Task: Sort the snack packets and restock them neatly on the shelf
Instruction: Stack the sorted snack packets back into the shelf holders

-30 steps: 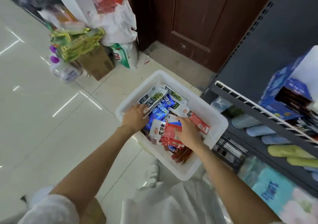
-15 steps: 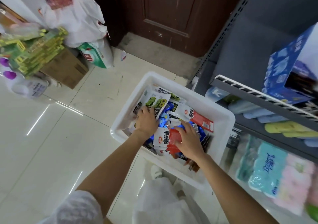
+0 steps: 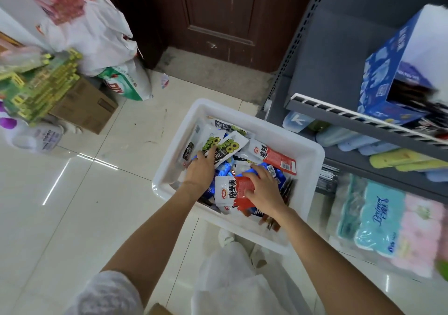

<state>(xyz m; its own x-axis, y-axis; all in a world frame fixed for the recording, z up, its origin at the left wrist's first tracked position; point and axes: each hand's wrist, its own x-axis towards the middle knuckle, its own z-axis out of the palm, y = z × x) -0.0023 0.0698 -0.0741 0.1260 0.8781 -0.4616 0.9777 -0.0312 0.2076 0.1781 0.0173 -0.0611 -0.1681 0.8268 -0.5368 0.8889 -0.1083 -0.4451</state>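
Several green boxes sit stacked on a cardboard carton at far left, white plastic bags behind them. On the floor stands a white bin heaped with snack packets. Inside it, the left hand grips a fan of green-and-white packets between thumb and curled fingers. Just beside it, the right hand rests with fingers bent on a red-and-white packet, pinching its edge. Right of the bin rises the grey shelf, with a blue box on it.
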